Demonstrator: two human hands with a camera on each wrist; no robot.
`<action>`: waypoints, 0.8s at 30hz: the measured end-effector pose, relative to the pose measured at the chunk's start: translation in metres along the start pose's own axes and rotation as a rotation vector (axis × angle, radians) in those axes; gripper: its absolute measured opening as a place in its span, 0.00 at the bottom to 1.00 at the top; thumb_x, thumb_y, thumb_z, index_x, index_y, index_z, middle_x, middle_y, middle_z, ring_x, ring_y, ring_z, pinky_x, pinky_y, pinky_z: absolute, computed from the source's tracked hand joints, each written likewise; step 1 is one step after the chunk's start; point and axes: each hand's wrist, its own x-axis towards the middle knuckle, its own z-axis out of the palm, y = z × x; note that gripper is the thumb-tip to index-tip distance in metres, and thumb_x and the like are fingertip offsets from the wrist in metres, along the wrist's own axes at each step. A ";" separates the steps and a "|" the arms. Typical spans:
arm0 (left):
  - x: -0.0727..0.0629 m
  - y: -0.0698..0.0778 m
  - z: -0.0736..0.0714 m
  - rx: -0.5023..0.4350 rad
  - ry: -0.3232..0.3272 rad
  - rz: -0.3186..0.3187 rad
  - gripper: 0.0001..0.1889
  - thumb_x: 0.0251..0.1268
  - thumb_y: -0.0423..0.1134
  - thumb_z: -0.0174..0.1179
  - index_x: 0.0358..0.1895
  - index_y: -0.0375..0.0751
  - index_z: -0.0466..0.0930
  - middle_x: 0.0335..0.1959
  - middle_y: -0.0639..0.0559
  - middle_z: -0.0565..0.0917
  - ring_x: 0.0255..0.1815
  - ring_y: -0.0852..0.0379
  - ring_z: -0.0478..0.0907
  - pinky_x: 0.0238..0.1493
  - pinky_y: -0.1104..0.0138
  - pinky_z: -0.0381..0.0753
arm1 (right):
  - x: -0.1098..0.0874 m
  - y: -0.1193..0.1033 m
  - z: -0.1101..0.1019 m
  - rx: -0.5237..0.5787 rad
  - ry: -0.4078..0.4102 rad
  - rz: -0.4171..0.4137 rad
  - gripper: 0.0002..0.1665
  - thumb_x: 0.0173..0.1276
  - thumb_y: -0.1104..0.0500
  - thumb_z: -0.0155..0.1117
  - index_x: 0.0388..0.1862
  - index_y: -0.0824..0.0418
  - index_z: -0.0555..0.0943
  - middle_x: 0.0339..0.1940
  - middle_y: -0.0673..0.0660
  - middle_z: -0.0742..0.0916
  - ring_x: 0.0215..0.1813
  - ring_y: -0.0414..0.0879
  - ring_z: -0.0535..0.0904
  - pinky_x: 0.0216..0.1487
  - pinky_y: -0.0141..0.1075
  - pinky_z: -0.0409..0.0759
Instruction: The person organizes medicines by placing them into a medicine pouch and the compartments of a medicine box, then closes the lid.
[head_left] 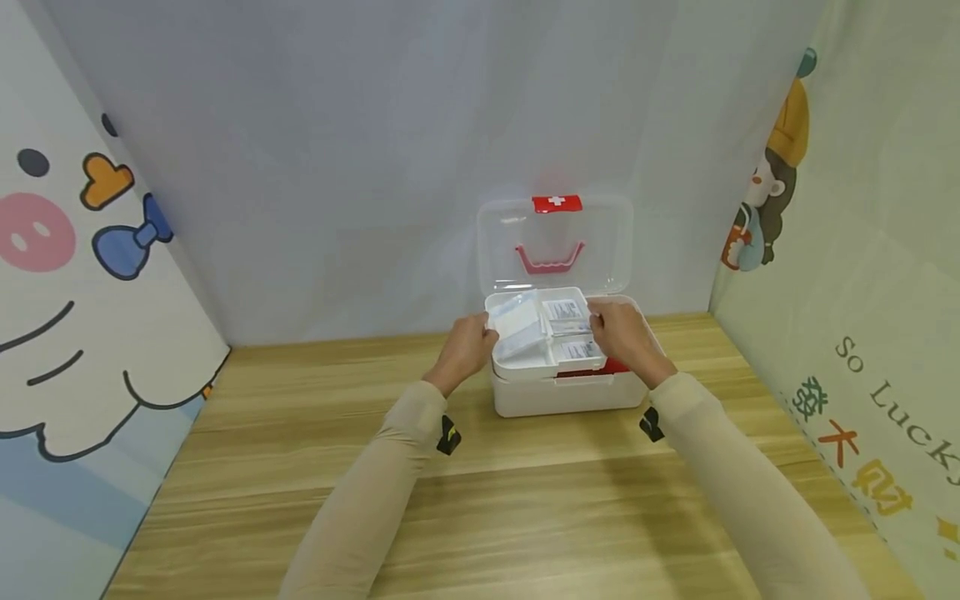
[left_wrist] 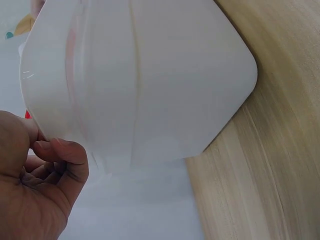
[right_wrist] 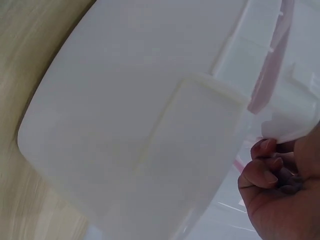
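A white first-aid box point(head_left: 540, 402) stands with its clear lid point(head_left: 498, 250) raised at the back. Its white inner tray point(head_left: 517, 372) sits at the box's top, shifted left and slightly askew, with a gap at the right. My left hand point(head_left: 463, 346) pinches the tray's left rim, thumb and fingers curled over the edge in the left wrist view. At the right rim my right hand point(head_left: 626, 340) pinches the tray's edge. A large clear-and-white packet point(head_left: 517, 327) lies in the left compartment; small labelled packets point(head_left: 564, 310) fill the right ones. The box's interior is mostly hidden.
Something red point(head_left: 617, 366) shows inside the box below the tray. The box rests on a wood-grain table point(head_left: 525, 508) near the grey back curtain point(head_left: 337, 167). Printed panels stand at left and right. A red handle point(head_left: 550, 265) and red latch point(head_left: 557, 203) are on the lid.
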 end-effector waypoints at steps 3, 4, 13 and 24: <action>0.001 0.000 -0.001 -0.012 0.004 -0.003 0.09 0.67 0.30 0.48 0.26 0.37 0.66 0.18 0.53 0.65 0.18 0.59 0.63 0.19 0.73 0.61 | 0.001 -0.001 -0.002 0.019 -0.024 0.031 0.11 0.72 0.65 0.49 0.34 0.67 0.80 0.25 0.60 0.78 0.30 0.50 0.69 0.32 0.39 0.68; 0.001 0.000 0.000 -0.015 0.008 -0.004 0.09 0.67 0.30 0.48 0.26 0.37 0.67 0.18 0.52 0.65 0.18 0.59 0.64 0.18 0.73 0.61 | 0.001 -0.002 -0.003 0.020 -0.024 0.032 0.11 0.72 0.65 0.49 0.33 0.66 0.79 0.25 0.59 0.77 0.30 0.50 0.69 0.31 0.38 0.68; 0.002 -0.004 0.003 0.003 0.020 0.014 0.10 0.66 0.29 0.49 0.25 0.39 0.65 0.18 0.53 0.64 0.19 0.58 0.63 0.20 0.72 0.61 | 0.000 -0.001 0.002 0.007 -0.011 0.035 0.12 0.71 0.66 0.50 0.27 0.65 0.76 0.23 0.60 0.77 0.28 0.49 0.69 0.30 0.38 0.67; 0.001 -0.013 0.016 0.024 0.019 -0.004 0.12 0.66 0.29 0.50 0.23 0.42 0.64 0.19 0.53 0.65 0.21 0.57 0.65 0.21 0.72 0.63 | -0.005 0.004 0.020 0.044 0.040 0.027 0.11 0.68 0.68 0.52 0.24 0.65 0.71 0.20 0.60 0.73 0.26 0.53 0.69 0.28 0.44 0.69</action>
